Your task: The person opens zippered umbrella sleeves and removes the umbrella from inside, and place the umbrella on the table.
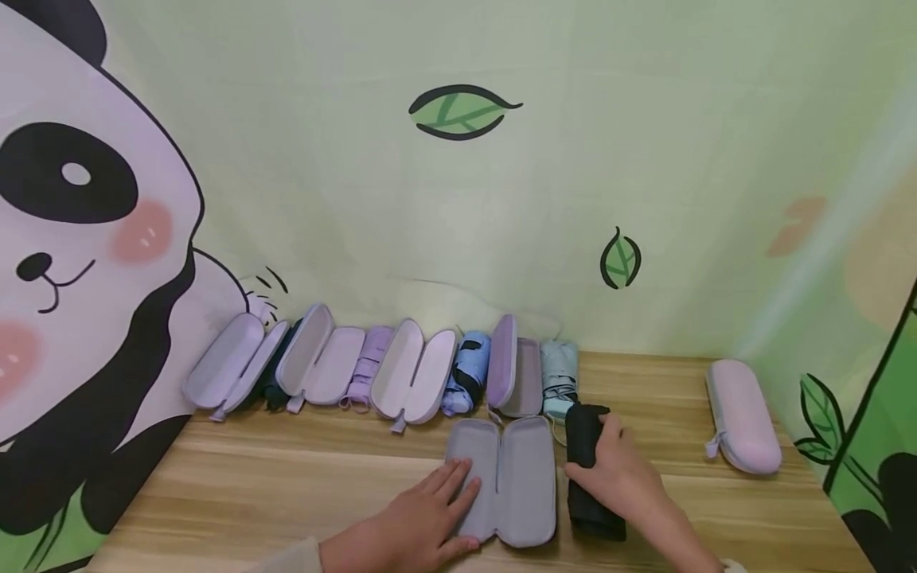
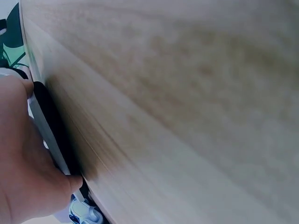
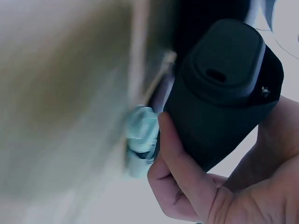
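In the head view my left hand (image 1: 419, 516) rests with its fingers flat on the left half of a grey zip case (image 1: 528, 481). That case lies unfolded, with nothing inside it. To its right, my right hand (image 1: 625, 468) grips a black folded umbrella (image 1: 596, 521), thumb on one side and fingers over the other. The right wrist view shows the end of this umbrella (image 3: 219, 112), with a flat dark cap and a small metal snap on the cover. Past it lies a light teal folded umbrella (image 1: 560, 368).
Along the back of the wooden table (image 1: 301, 485) stand opened cases, such as a white one (image 1: 433, 374) and a purple one (image 1: 503, 358). Between them lie a blue umbrella (image 1: 470, 366) and a lilac one (image 1: 374, 358). A closed pink case (image 1: 743, 414) sits at the far right.
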{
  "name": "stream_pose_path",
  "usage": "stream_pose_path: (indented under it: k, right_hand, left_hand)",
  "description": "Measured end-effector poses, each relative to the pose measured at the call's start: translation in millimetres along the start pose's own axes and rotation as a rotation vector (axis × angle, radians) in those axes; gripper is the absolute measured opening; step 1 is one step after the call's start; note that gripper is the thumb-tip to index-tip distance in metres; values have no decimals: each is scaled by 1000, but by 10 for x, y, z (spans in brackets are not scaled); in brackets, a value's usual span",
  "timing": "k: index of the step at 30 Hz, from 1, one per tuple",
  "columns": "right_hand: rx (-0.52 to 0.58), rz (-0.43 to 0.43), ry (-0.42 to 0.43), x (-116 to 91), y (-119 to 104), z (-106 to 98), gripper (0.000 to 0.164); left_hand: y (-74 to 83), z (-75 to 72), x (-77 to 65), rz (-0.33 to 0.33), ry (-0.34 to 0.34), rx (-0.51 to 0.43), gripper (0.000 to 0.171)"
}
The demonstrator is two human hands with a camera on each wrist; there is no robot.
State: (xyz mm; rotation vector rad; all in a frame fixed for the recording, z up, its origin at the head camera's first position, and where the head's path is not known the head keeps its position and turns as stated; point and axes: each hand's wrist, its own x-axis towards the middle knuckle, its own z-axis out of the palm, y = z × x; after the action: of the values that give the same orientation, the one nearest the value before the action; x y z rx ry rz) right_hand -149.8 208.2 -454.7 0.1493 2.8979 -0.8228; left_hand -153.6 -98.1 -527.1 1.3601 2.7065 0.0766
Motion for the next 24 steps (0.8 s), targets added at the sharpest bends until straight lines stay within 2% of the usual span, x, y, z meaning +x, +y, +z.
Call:
stream_pose_path:
  k: [8,14,17,20,24]
  right_hand:
    - [-90,18,-89,-42,174,222,90]
    - [-113,48,-122,-51,168,218,90]
    - [-122,17,-115,-60,185,196,89]
    - [-119,-49,-86,-42,225,143,84]
    - [-120,-173,13,1,303,46,73]
  left_hand:
    - [-5,-13,-19,3,36,18,83]
    - [32,-40,-15,7,40,13,83]
    - [46,-65,-19,4,39,17,83]
    - [41,-92,-16,12,40,34,82]
    - [5,-133,26,47,39,114,83]
